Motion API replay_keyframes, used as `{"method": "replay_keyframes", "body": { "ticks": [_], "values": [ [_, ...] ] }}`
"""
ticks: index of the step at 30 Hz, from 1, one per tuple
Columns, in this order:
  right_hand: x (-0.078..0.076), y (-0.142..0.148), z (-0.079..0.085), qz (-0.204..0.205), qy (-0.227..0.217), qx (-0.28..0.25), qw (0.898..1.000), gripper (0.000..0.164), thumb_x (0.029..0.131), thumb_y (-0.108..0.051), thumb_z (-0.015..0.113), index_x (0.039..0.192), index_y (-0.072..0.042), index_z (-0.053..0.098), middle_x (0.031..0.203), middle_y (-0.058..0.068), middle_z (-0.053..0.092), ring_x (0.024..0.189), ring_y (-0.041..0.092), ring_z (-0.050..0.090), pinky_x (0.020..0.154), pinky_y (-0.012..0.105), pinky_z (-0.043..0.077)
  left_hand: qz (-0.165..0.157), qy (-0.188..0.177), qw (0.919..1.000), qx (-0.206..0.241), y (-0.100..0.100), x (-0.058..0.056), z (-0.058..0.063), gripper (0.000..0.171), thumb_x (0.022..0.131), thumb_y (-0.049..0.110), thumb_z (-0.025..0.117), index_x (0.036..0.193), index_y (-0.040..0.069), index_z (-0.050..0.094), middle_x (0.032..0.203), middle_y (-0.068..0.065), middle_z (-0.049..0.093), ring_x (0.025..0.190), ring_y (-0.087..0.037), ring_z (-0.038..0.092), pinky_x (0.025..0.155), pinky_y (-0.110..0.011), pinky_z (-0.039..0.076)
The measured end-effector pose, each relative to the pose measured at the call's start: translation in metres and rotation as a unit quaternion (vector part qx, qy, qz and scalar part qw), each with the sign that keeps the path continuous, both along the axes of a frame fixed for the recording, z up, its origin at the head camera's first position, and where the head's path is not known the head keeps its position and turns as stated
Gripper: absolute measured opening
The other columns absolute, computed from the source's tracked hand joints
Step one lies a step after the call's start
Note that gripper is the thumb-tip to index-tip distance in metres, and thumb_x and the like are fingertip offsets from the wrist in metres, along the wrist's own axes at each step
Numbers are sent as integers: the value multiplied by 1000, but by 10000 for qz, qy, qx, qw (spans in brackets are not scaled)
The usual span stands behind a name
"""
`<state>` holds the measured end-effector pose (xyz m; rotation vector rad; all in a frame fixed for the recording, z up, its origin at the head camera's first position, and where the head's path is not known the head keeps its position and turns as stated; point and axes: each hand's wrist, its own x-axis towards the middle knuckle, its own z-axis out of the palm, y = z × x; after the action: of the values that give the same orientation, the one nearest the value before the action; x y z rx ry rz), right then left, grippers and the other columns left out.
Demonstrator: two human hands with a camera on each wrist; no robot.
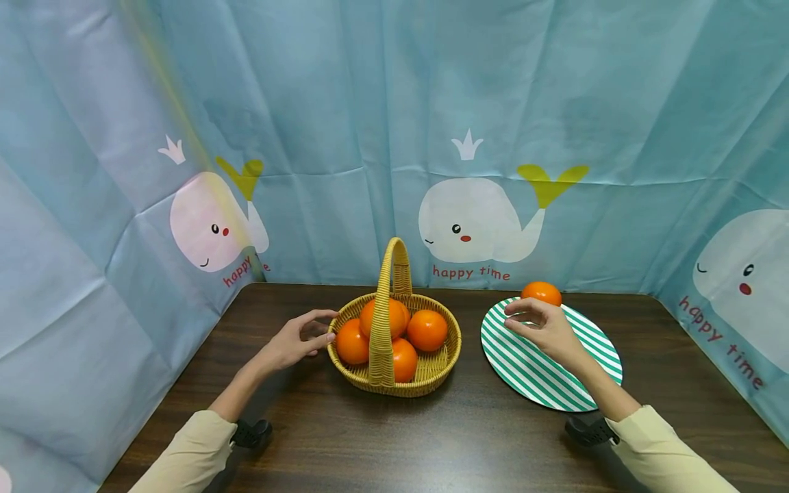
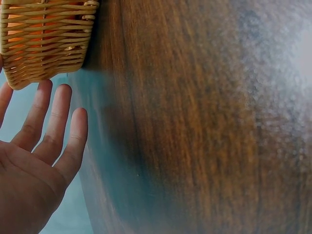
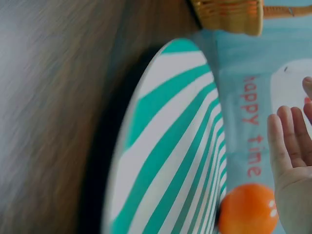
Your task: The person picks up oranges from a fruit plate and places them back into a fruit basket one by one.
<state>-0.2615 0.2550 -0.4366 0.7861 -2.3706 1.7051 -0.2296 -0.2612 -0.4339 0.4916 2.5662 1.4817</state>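
Note:
A yellow wicker basket (image 1: 394, 391) with a tall arched handle (image 1: 382, 322) stands mid-table, holding several oranges (image 1: 428, 330). My left hand (image 1: 298, 340) is at its left side, fingertips and thumb at the rim; in the left wrist view the fingers (image 2: 58, 114) extend toward the woven wall. Over a round green-and-white striped placemat (image 1: 555, 373) hovers my right hand (image 1: 548, 332), fingers loosely bent and nothing in them. One orange (image 1: 541, 293) sits at the mat's back edge, just beyond that hand; the right wrist view shows this orange (image 3: 247, 208) beside the palm.
The dark wooden table (image 1: 425, 445) runs back to a light blue curtain (image 1: 345, 137) printed with whales, which also hangs along the left and right sides. A black band (image 1: 249, 434) is on each wrist.

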Motion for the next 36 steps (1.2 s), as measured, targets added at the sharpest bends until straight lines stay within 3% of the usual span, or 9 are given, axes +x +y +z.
{"method": "replay_keyframes", "body": {
  "ticks": [10,14,28,32,36],
  "values": [
    [4,41,-10,-393,34,471,9981,28,98,-4,69,123,6,64,120,29,61,104,18,66,84,24,54,7,-7,10000,18,1,0,1,48,102,23,67,146,10,52,135,-24,56,119,-40,57,82,-50,57],
    [5,54,-10,-654,128,606,9959,29,97,-5,70,123,5,64,119,24,63,104,17,66,83,21,53,1,12,10000,14,0,0,1,48,102,23,67,146,10,52,136,-25,55,120,-41,57,82,-50,57],
    [-2,77,-15,-1553,229,709,9851,38,98,-15,71,128,5,61,122,22,61,102,8,62,79,16,52,-34,18,10000,59,-1,1,1,49,101,22,68,146,10,52,135,-24,57,119,-40,58,81,-51,57],
    [-4,77,-16,-1814,39,571,9817,50,98,-21,72,136,7,53,129,26,55,107,15,60,80,14,50,-28,9,9999,104,0,1,1,50,101,21,68,147,10,51,135,-24,57,119,-40,58,81,-51,57],
    [-8,75,-15,-2055,-182,532,9770,63,99,-26,71,145,7,43,135,29,48,117,36,54,78,9,47,-55,20,9999,129,-1,0,0,50,101,21,68,147,9,51,135,-24,57,118,-40,58,80,-51,58]
  ]
}}
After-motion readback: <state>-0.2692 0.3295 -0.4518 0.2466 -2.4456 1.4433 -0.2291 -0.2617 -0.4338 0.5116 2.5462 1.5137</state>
